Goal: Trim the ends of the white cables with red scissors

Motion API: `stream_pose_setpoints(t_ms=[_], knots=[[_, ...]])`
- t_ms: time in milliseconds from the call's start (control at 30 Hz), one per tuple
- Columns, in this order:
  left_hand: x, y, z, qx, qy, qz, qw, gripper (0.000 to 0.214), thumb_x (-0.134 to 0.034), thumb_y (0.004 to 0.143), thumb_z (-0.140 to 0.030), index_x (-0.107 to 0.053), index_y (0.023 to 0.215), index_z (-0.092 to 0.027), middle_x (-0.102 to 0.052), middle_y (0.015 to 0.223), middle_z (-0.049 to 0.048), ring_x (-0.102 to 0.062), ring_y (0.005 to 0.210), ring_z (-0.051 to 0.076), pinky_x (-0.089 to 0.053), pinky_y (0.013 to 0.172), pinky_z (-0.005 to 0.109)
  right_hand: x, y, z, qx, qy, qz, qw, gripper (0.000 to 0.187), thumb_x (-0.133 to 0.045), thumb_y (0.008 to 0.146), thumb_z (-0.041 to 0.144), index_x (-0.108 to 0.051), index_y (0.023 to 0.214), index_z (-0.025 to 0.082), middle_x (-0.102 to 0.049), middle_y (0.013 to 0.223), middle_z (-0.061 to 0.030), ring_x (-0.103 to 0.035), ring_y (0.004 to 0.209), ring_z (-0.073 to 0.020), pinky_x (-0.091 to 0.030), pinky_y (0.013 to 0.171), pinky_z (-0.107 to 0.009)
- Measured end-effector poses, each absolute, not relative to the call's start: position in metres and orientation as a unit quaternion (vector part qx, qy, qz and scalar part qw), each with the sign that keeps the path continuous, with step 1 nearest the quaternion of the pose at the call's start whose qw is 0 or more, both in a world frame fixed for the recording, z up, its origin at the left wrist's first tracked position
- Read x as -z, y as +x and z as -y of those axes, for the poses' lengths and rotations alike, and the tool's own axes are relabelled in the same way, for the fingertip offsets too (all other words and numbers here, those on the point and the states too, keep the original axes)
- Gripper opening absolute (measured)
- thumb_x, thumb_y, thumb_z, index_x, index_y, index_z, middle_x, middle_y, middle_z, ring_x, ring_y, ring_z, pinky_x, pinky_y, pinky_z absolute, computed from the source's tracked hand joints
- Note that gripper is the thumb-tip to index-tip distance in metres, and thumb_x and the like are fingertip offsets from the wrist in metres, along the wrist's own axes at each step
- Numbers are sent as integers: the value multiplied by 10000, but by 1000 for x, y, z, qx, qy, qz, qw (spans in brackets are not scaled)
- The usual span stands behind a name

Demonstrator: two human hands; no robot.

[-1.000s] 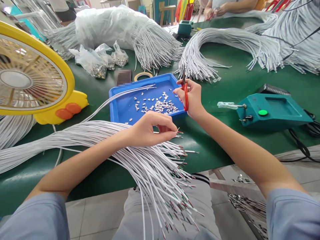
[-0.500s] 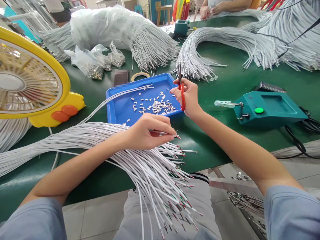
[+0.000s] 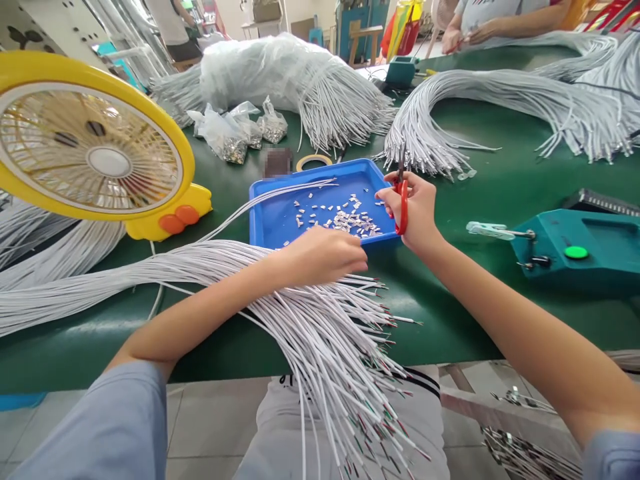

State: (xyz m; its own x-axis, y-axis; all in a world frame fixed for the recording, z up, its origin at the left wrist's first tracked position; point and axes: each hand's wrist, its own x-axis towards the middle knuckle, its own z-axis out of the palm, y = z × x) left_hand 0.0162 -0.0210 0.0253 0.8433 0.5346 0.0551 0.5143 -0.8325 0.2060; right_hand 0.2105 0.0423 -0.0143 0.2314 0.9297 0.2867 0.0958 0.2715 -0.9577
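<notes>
My left hand (image 3: 327,257) is closed, its fingers curled and slightly blurred, just above a thick bundle of white cables (image 3: 320,327). What those fingers hold, if anything, is hidden. The cable ends fan out over the table edge and my lap, showing thin red, green and other cores. In my right hand (image 3: 419,208) are red-handled scissors (image 3: 404,207), blades pointing up, at the right rim of a blue tray (image 3: 257,227). Small whitish pieces (image 3: 353,220) lie scattered in that tray. A few separate white cables (image 3: 285,192) reach over its left side.
A yellow fan (image 3: 187,167) stands at left. On the right sits a teal device (image 3: 555,247) with a green button and a clip. Farther back are bagged small parts (image 3: 235,143), a tape roll (image 3: 314,162), a plastic-wrapped cable bundle (image 3: 260,73) and a co-worker's hands (image 3: 467,37).
The view has shifted left, so everything sits farther right. My left hand has turned its fingers downward, and the cable ends seen in them before no longer show. The scissors stay in my right hand.
</notes>
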Motion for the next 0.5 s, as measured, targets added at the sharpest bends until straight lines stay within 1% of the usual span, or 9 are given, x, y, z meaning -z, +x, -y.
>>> stream_pose_setpoints(t_ms=[67,133,167,200,267,333,500], knots=[[-29,-3,-5,-43,918,-394,22,366,-374,974,-323,-722,956,-214,-721,987,52,-666,891,205,-399,673,286,14,211,-44,-346,-492,513,612,189,-704,638,151,-637,799,223,-591,552,43,-428,425,-84,-331,430,-251],[-31,-29,-33,3,848,-528,-39,325,-406,940,-311,-716,1013,-246,-711,1096,50,-652,1001,240,-415,751,308,14,211,-44,-354,-489,507,615,197,-684,630,134,-641,799,224,-609,555,45,-419,414,-80,-318,422,-247],[-31,-41,-46,12,823,-566,-53,329,-413,922,-283,-720,1017,-214,-707,1111,92,-648,1017,273,-419,776,332,14,211,-43,-357,-489,503,617,198,-678,628,133,-642,800,224,-619,561,42,-417,411,-80,-314,419,-246],[-30,-53,-58,19,805,-590,-60,327,-427,902,-260,-722,1015,-178,-702,1113,132,-645,1028,299,-422,801,352,14,211,-43,-360,-489,501,617,198,-679,628,138,-643,802,225,-627,567,39,-420,411,-81,-314,417,-246],[-25,-70,-73,34,780,-622,-61,293,-508,839,-248,-726,1004,-142,-704,1091,170,-644,1031,323,-426,837,365,14,211,-43,-359,-488,501,618,196,-696,627,152,-643,800,227,-630,572,36,-428,417,-83,-318,414,-246],[-20,-79,-79,39,766,-639,-55,294,-535,807,-239,-722,1012,-143,-702,1105,168,-641,1038,320,-428,858,361,14,210,-42,-357,-485,505,619,195,-713,629,168,-644,803,225,-625,572,37,-433,422,-84,-323,412,-243],[-15,-77,-80,-11,738,-673,-49,296,-476,827,-237,-708,978,-133,-698,1073,170,-632,1004,318,-433,850,388,15,209,-40,-364,-482,507,615,203,-688,643,146,-639,832,202,-618,576,34,-433,421,-77,-321,417,-240]])
